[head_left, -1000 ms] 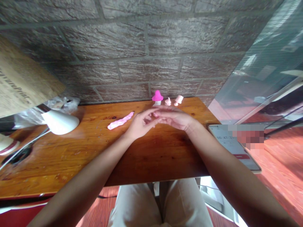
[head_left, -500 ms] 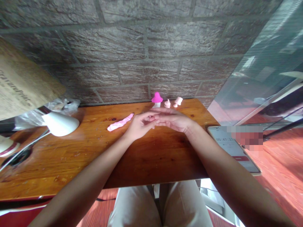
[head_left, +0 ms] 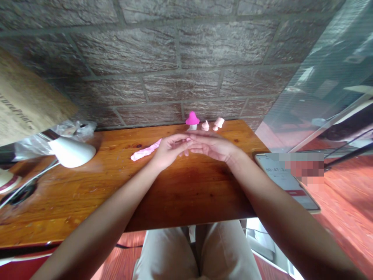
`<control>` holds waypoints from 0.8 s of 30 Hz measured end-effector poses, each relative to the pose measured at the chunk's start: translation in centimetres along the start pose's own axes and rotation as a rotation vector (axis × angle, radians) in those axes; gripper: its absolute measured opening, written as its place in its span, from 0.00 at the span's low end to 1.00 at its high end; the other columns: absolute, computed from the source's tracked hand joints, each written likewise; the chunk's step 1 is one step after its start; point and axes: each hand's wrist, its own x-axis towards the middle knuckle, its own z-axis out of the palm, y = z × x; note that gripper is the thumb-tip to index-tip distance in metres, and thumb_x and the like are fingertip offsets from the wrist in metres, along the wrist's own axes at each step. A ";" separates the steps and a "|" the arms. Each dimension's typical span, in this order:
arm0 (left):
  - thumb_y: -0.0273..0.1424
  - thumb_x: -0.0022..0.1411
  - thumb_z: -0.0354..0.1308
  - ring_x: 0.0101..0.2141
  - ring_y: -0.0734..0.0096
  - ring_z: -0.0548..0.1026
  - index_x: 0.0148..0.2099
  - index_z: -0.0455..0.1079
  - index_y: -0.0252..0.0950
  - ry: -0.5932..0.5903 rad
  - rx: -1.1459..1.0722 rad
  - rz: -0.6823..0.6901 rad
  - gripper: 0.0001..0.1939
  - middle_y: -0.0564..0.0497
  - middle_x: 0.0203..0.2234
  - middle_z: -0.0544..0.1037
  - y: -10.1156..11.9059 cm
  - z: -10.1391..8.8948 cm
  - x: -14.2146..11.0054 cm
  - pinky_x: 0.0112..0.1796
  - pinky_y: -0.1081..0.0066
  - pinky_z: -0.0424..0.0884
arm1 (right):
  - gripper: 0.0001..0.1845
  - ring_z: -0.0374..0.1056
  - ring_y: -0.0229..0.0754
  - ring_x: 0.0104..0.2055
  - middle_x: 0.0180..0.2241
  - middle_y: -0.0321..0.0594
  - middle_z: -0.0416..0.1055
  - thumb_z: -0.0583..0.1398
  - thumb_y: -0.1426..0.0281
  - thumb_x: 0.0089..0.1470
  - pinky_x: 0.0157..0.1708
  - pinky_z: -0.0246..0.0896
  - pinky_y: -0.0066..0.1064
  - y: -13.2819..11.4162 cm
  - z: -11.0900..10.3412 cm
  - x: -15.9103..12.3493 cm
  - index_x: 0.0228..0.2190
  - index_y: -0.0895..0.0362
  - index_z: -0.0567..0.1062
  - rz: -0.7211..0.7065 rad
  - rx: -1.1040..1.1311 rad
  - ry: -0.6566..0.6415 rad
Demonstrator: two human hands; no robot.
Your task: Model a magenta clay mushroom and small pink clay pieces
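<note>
My left hand (head_left: 172, 147) and my right hand (head_left: 214, 146) meet above the middle of the table, fingertips pressed together. Left thumb and fingers are closed in a pinch against the fingers of the right hand. A hint of pink shows between the fingertips, too small to name. Just behind the hands stands a mushroom-like figure with a bright pink cap (head_left: 192, 118) on a white stem (head_left: 192, 127). To its right are a small pale pink piece with a pointed top (head_left: 205, 125) and another pale pink piece (head_left: 219, 123). A long pink strip, like modelling clay (head_left: 145, 151), lies left of my left hand.
A white lamp base (head_left: 72, 151) with a printed paper shade (head_left: 32, 99) stands at the left, near a clear plastic bag (head_left: 27, 144) and a cup (head_left: 7, 181). A phone (head_left: 287, 182) lies at the table's right edge. A brick-patterned wall (head_left: 160, 50) rises behind.
My hands stay together while the fingers shift slightly, and the left hand now covers the right end of the pink strip. The whole view has shifted a little.
</note>
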 end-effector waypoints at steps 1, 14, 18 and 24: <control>0.41 0.51 0.71 0.19 0.79 0.70 0.38 0.77 0.34 0.016 -0.015 -0.006 0.17 0.53 0.25 0.78 0.0 0.0 0.1 0.21 0.76 0.65 | 0.08 0.77 0.37 0.38 0.36 0.40 0.82 0.66 0.68 0.56 0.45 0.69 0.30 -0.1 0.0 0.0 0.39 0.56 0.79 0.011 0.007 0.009; 0.38 0.41 0.76 0.18 0.87 0.64 0.36 0.77 0.36 0.285 -0.325 -0.110 0.20 0.52 0.30 0.82 0.7 -0.6 0.8 0.20 0.79 0.57 | 0.07 0.73 0.32 0.29 0.29 0.34 0.79 0.59 0.69 0.63 0.32 0.67 0.22 -1.9 -0.8 -0.1 0.34 0.54 0.78 -0.057 0.168 0.331; 0.39 0.46 0.74 0.19 0.86 0.64 0.40 0.78 0.37 0.231 -0.323 -0.128 0.20 0.48 0.36 0.83 0.4 -0.6 0.8 0.20 0.79 0.58 | 0.09 0.70 0.29 0.24 0.25 0.30 0.77 0.58 0.70 0.64 0.26 0.64 0.19 -2.2 -1.2 0.0 0.33 0.54 0.77 -0.079 0.233 0.386; 0.41 0.45 0.74 0.20 0.83 0.66 0.38 0.77 0.34 0.179 -0.275 -0.172 0.21 0.46 0.35 0.83 0.1 -0.2 0.6 0.22 0.78 0.60 | 0.04 0.70 0.30 0.25 0.27 0.30 0.77 0.62 0.67 0.61 0.29 0.64 0.20 -1.8 -1.7 0.3 0.34 0.53 0.76 -0.093 0.161 0.393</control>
